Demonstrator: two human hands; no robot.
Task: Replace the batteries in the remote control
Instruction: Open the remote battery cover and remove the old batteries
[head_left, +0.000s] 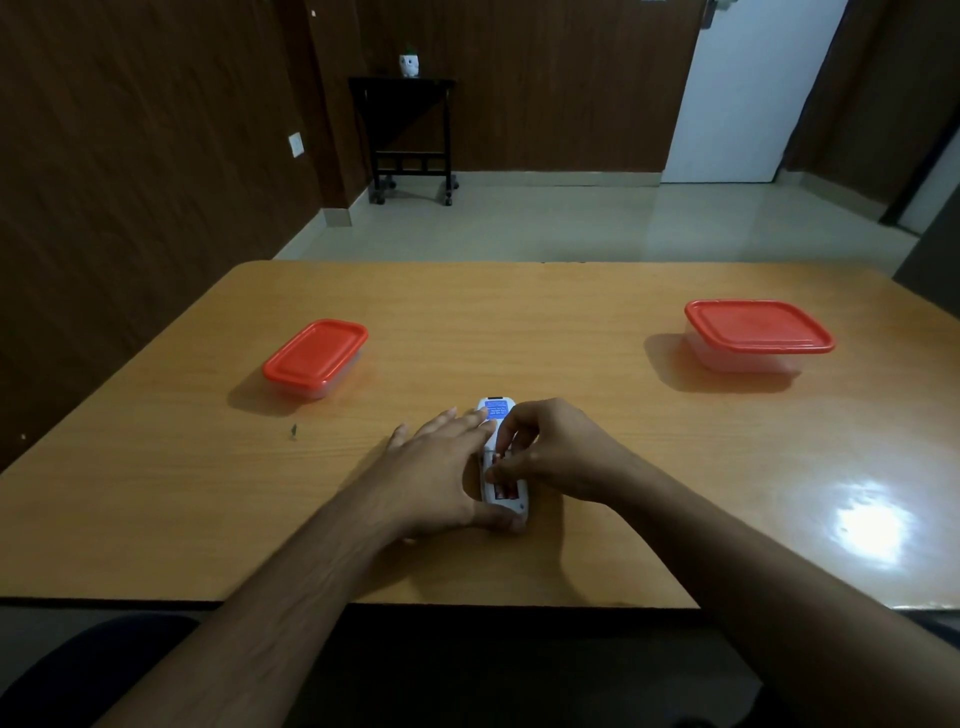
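Two clear plastic containers with red lids sat well apart on the wooden counter (597, 322), a smaller one (315, 357) at the left and a larger one (757, 334) at the right. A small dark speck (294, 431) lay near the left container. Beyond, a black wheeled side table (408, 136) stood against the dark panelled wall, bearing a little white pot (409, 65). A white door (748, 98) stood at the right.

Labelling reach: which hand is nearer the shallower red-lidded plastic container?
Left. The left hand rests on the white remote control, on the side facing that container; the right hand is on the remote's other side.
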